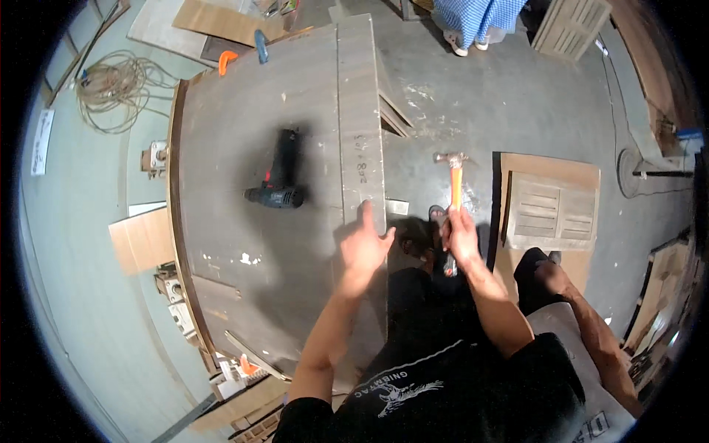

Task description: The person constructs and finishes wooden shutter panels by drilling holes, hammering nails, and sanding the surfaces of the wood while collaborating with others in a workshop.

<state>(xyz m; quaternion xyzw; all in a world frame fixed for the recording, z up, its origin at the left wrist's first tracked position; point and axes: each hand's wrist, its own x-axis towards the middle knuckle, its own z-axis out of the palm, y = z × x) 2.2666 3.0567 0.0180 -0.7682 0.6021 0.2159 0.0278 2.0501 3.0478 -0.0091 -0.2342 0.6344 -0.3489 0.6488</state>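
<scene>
My right hand (461, 238) grips a claw hammer (456, 188) by its orange and black handle, with the metal head up and the black butt showing below the fist. The hammer is held over the floor, just right of the workbench (310, 96). At the bench's right edge is my left hand (363, 247), its index finger stretched forward and thumb spread, holding nothing. That fingertip is over the long board strip (360, 103) along the edge, below some handwritten marks. A dark cordless drill (279, 193) lies on the bench to the left of my hands.
Close on my right, another person's hand (550, 279) is above a brown sheet with a slotted wooden panel (554, 210). Orange (227, 60) and blue (261, 46) clamp-like pieces sit at the bench's far edge. A coiled hose (111, 88) hangs at left.
</scene>
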